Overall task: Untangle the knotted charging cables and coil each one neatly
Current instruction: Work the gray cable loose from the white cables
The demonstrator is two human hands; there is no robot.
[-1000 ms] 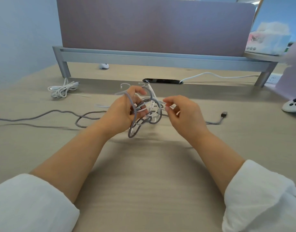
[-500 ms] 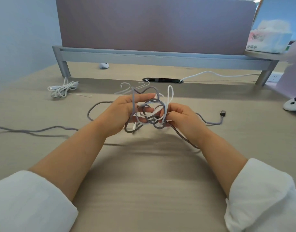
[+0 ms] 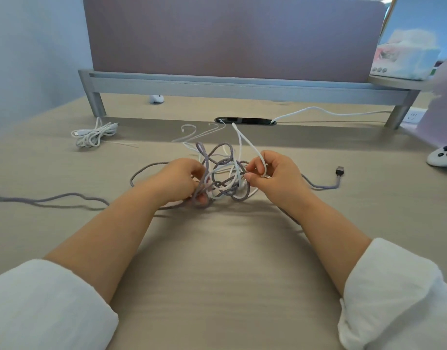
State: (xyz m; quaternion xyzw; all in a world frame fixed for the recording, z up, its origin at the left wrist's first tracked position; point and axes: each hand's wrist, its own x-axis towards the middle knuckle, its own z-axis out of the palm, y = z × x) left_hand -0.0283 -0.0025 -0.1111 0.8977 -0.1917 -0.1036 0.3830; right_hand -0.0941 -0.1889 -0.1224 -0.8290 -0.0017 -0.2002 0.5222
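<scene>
The knot [image 3: 223,178] of grey cable [image 3: 201,149] and white cable [image 3: 236,128] is sitting low over the desk [image 3: 217,261] between the two hands, touching the fingertips of both; whether it is resting on the desk I cannot tell. The left hand [image 3: 178,181] is curling its fingers round grey loops on the knot's left side, while the right hand [image 3: 278,176] is pinching a white strand between thumb and forefinger, the strand arching up behind the knot. The grey cable's loose lengths are trailing across the desk leftward and, on the right, to a plug [image 3: 340,171] lying well apart from the right hand.
</scene>
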